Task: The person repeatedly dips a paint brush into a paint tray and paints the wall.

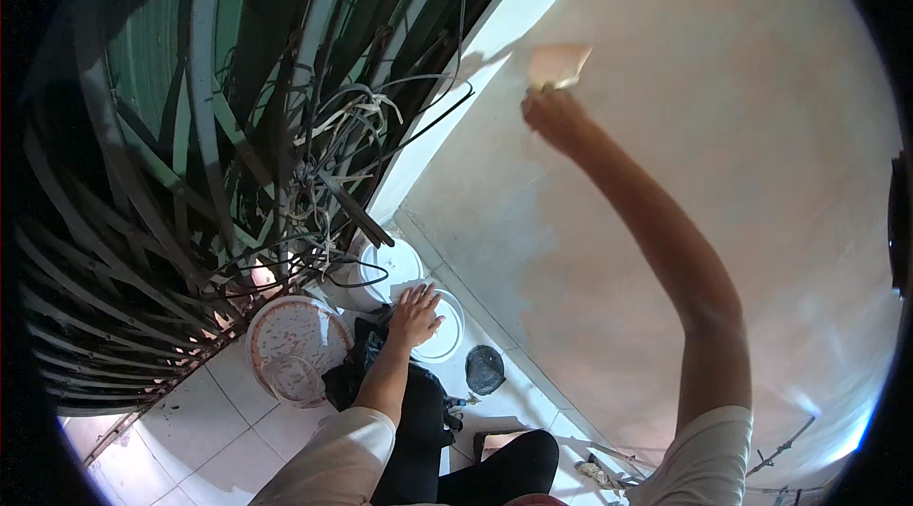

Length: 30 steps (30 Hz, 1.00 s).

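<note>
My right hand [556,116] is raised high against the beige wall [647,173], arm stretched out. Its fingers are closed around a wide putty knife [559,64], whose flat blade lies at the wall's surface near the white corner strip. Low down, my left hand [415,316] rests with spread fingers on the edge of a round white bucket lid [439,330], holding nothing. Just behind it is another white lidded bucket [392,266]. A crumpled black plastic bag [357,354] lies beside my left forearm.
A round container with a reddish-spattered top [297,340] stands at the left. A small black round dish [485,370] sits right of the lid. Tangled wires [328,178] hang from curved metal bars [200,78] along the left. White floor tiles [228,373] lie below.
</note>
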Tool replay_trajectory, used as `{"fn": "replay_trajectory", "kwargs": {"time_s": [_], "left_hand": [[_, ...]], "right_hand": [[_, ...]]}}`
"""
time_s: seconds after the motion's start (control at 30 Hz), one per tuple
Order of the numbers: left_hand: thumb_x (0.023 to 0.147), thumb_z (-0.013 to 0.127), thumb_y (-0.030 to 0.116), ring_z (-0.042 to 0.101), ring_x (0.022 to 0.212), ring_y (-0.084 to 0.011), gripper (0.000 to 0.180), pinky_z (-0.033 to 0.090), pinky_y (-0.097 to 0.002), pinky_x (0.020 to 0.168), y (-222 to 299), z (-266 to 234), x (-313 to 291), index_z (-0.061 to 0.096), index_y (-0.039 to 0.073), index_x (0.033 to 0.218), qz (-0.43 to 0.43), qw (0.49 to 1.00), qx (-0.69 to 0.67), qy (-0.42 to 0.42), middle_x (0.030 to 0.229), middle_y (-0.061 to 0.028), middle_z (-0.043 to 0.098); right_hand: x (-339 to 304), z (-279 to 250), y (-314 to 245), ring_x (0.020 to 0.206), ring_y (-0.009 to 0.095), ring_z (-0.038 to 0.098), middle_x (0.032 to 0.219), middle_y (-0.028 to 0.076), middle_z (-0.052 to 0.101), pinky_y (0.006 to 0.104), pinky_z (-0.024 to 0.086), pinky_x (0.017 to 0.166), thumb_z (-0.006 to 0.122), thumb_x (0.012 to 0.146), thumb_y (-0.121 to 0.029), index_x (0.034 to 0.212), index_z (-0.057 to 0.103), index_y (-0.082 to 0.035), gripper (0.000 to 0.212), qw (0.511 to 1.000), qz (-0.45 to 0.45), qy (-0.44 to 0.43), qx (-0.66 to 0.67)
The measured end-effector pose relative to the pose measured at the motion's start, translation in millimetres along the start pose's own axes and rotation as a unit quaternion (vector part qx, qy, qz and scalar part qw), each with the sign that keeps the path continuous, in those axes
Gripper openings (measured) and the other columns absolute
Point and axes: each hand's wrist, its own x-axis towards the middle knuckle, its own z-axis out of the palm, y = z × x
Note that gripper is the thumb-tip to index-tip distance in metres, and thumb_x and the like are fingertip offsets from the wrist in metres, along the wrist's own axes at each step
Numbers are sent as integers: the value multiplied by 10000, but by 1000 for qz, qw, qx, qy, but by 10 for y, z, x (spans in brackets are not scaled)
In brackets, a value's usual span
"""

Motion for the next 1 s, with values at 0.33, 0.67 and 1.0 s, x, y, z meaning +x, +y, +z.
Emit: {"fn": "replay_trajectory", "kwargs": {"time_s": [0.33,0.67,1.0], "left_hand": [[908,547,399,371,1334,-318,535,251,-495,1113,-34,-21,-39,490,78,1332,-10,1000,-3,-10,1439,-152,402],[900,562,398,389,1321,-313,528,259,-500,1104,-35,42,-86,503,82,1319,-8,1000,5,5,1426,-148,420],[909,549,409,382,1331,-306,534,255,-488,1110,-73,-1,-85,495,84,1329,-17,1000,9,-1,1443,-147,399]], "right_hand": [[35,-795,1401,713,294,629,830,174,634,408,493,638,534,886,-155,890,617,-26,153,874,248,104,405],[216,-16,-260,733,277,641,774,99,644,409,524,643,629,801,-151,799,659,-66,91,987,-21,15,159],[315,-972,1474,681,290,594,791,115,587,376,490,612,598,848,-138,864,609,-67,73,961,177,197,80]]}}
